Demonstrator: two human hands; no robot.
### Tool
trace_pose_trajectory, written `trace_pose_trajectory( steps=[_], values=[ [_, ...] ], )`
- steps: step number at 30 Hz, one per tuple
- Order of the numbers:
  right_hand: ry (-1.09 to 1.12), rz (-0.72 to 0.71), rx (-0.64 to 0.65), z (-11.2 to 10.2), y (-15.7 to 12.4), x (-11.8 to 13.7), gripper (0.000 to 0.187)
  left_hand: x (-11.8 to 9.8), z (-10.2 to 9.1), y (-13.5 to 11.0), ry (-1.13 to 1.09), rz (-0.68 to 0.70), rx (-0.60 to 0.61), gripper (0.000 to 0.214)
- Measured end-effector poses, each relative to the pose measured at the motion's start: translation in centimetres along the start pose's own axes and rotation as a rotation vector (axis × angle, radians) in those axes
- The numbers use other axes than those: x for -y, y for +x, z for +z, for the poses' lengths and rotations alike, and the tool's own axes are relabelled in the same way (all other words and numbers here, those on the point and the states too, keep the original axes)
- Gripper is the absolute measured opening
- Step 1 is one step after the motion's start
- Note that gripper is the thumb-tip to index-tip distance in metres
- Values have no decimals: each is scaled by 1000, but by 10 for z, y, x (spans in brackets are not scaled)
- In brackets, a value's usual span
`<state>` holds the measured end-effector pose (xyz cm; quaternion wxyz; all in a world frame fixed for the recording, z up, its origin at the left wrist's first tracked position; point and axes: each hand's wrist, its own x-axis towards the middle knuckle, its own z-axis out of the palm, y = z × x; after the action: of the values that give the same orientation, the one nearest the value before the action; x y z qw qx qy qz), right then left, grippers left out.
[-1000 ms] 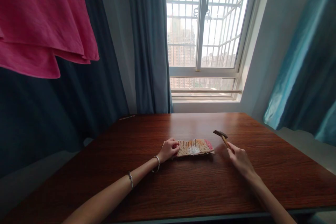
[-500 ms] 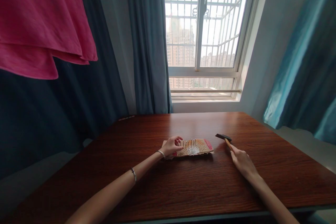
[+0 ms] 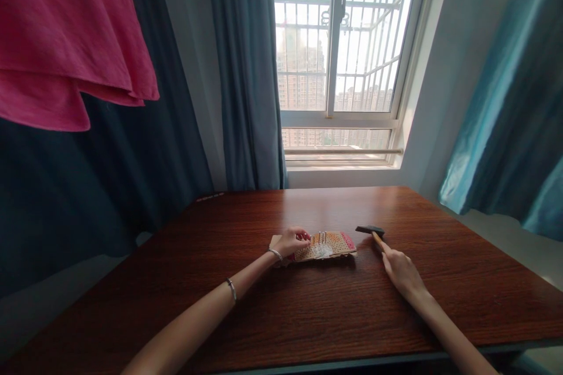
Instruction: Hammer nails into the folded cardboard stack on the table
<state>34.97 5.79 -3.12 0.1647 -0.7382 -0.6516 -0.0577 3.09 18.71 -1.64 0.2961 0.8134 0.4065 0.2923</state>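
A small spotted board (image 3: 328, 245) with several nails standing in it lies on the dark wooden table (image 3: 308, 304). My left hand (image 3: 291, 242) rests on the board's left end, fingers curled and pinched around the nails there. My right hand (image 3: 401, 272) is closed round the wooden handle of a small hammer (image 3: 370, 231), whose dark head hovers just right of the board, close to the tabletop.
Behind the table are a barred window (image 3: 338, 58) and grey-blue curtains (image 3: 246, 70) on both sides. A pink cloth (image 3: 65, 41) hangs at the upper left. The table's front edge runs along the bottom of the view.
My left hand has slid rightward along the board onto the nails. The hammer head has come down and moved a little left, nearer the board.
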Motion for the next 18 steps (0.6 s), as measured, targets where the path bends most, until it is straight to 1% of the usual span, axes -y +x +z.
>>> trace_pose_trajectory(
  steps=[4, 9, 18],
  values=[
    [-11, -18, -7, 1, 0, 0, 45, 4, 2, 1, -3, 17, -9, 21],
    [-2, -25, -14, 3, 0, -1, 49, 3, 3, 2, -13, -22, -22, 21],
    [-6, -48, -24, 5, 1, -2, 48, 7, 4, 3, -56, -8, -2, 24]
  ],
)
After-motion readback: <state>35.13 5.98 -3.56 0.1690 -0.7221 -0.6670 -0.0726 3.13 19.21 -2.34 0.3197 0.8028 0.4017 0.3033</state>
